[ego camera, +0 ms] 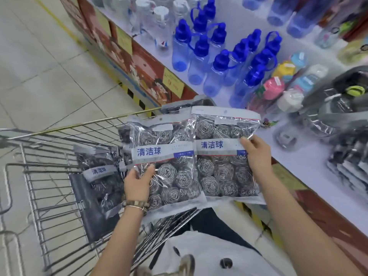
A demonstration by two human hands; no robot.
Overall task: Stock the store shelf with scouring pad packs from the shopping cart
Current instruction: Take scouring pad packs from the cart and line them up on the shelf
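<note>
1. The store shelf (310, 166) lies to the right of both hands, with stocked packs (350, 162) piled at its far right.
2. The shopping cart (59, 132) sits to the left, with a spare pack (99, 176) inside.
3. The left scouring pad pack (171, 176) and the right scouring pad pack (219, 172) are held side by side over the cart's corner, long axes pointing away from the person.
4. The right hand (256, 154) grips the right pack's edge and is nearer the shelf. The left hand (137, 182) grips the left pack.

left hand (137, 182) gripping pack (165, 166), right hand (256, 156) gripping second pack (225, 156)
</note>
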